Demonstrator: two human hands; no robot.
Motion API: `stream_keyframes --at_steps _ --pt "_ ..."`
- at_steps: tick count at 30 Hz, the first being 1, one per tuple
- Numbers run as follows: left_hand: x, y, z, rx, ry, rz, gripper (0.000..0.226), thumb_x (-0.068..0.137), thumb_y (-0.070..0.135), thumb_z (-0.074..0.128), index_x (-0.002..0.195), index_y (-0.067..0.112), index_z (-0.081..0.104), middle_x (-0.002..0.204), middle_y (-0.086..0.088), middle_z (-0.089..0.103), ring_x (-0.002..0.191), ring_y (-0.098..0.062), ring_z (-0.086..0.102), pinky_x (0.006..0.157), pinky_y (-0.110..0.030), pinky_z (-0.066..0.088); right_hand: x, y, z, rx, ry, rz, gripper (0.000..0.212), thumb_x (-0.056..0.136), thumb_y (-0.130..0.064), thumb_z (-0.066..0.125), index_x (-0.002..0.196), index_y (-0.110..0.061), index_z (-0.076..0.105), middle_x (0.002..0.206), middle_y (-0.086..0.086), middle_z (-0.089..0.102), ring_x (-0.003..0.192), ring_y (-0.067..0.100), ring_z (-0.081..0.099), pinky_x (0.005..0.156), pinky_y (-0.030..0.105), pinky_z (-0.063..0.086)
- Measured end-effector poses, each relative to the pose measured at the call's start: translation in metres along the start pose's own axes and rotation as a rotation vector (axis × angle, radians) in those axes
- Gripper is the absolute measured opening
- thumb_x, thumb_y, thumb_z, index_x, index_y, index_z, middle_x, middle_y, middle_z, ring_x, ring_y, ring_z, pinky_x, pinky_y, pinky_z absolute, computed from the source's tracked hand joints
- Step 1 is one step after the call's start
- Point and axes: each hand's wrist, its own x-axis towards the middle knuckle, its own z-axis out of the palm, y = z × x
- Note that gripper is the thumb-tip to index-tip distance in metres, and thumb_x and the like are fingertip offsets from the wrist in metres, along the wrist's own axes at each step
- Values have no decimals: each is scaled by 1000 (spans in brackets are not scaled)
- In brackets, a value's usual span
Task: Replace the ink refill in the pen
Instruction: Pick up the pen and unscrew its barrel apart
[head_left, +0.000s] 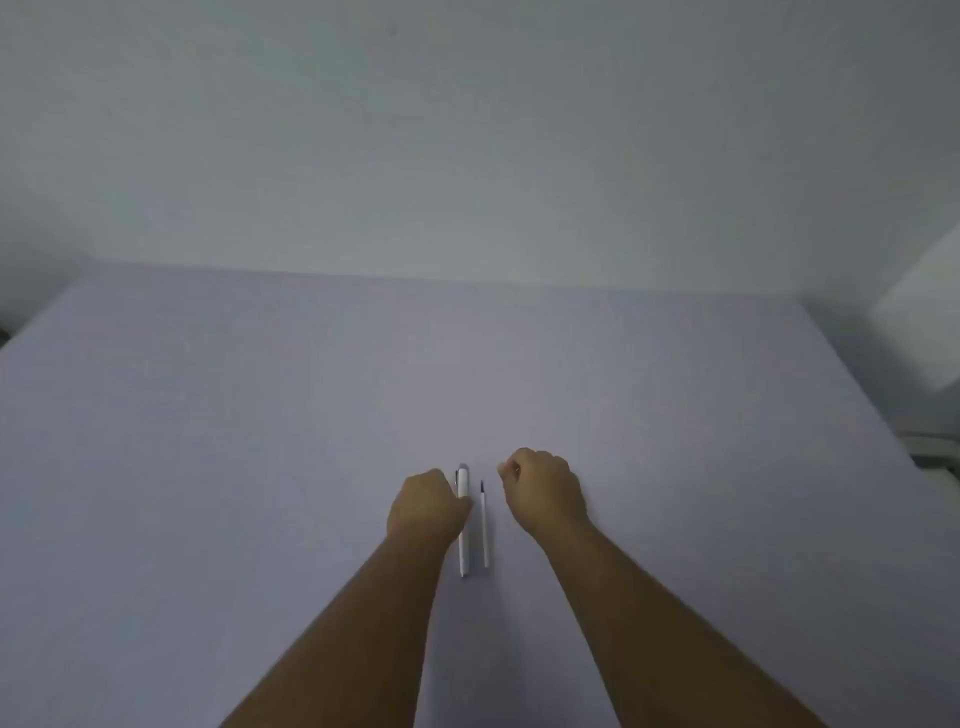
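A white pen (463, 540) lies lengthwise on the pale lilac table (260, 415), its tip toward me. Just right of it, parallel, lies a thin white ink refill (484, 530) with a dark tip at its far end. My left hand (428, 506) rests curled at the pen's left side, its thumb touching the barrel; I cannot tell whether it grips the pen. My right hand (543, 491) is curled into a loose fist to the right of the refill, apart from it, with nothing visible in it.
A plain grey wall (467, 130) rises behind the table's far edge. A white box-like object (924, 322) stands off the table's right side.
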Motion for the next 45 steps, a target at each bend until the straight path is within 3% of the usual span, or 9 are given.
stream_keyframes --at_steps 8,12,19,23,26,31,33,37,45 --pt "2 -9 23 -57 -46 -81 20 84 26 61 93 8 66 82 -5 63 70 -21 60 62 -28 48 2 3 24 135 -45 46 27 93 -29 47 97 -12 68 98 8 70 94 28 62 79 39 54" --pt "0 -9 19 -106 -24 -42 18 87 22 56 76 9 62 63 -1 56 50 -15 54 45 -22 44 4 -3 26 243 -84 95 28 93 -35 51 83 -12 64 85 5 66 83 24 60 71 33 49" --pt "-10 -4 9 -165 45 112 17 84 26 61 89 10 64 74 -1 61 75 -27 69 71 -42 61 16 -23 11 502 -143 242 30 88 -33 61 65 -12 61 55 -5 49 51 8 44 48 22 30" --pt "-7 -6 0 -202 10 157 12 82 24 65 86 13 62 71 6 56 60 -12 56 57 -22 49 20 -27 2 618 -107 329 37 87 -27 59 51 -19 54 54 0 51 50 13 45 50 26 34" --pt "-4 -14 -3 -211 -36 153 10 79 24 68 80 17 61 72 5 59 67 -14 57 66 -26 53 28 -20 -11 682 -50 354 36 86 -27 56 51 -20 58 62 6 58 61 24 53 63 31 42" --pt "1 -22 -3 -308 -24 100 11 80 25 69 76 20 60 79 -1 65 77 -23 66 82 -35 59 25 -1 -12 262 -206 164 30 91 -26 52 69 -11 65 72 12 64 76 28 59 67 32 42" --pt "3 -21 -3 -316 -11 105 9 81 24 67 78 19 60 77 1 64 75 -21 64 80 -34 57 18 1 -3 213 -215 152 28 90 -25 54 67 -10 59 73 12 65 77 28 57 64 31 43" --pt "5 -21 -1 -309 -7 107 8 82 22 64 77 17 60 73 2 62 69 -19 60 74 -32 54 15 3 14 190 -168 156 19 89 -27 58 92 -9 63 103 15 69 97 33 64 82 38 51" --pt "4 -22 -1 -262 -4 127 9 84 23 61 77 21 56 70 6 58 67 -14 56 55 -18 43 14 6 27 98 -127 134 28 94 -30 50 101 -6 63 106 14 65 98 33 61 76 35 47"
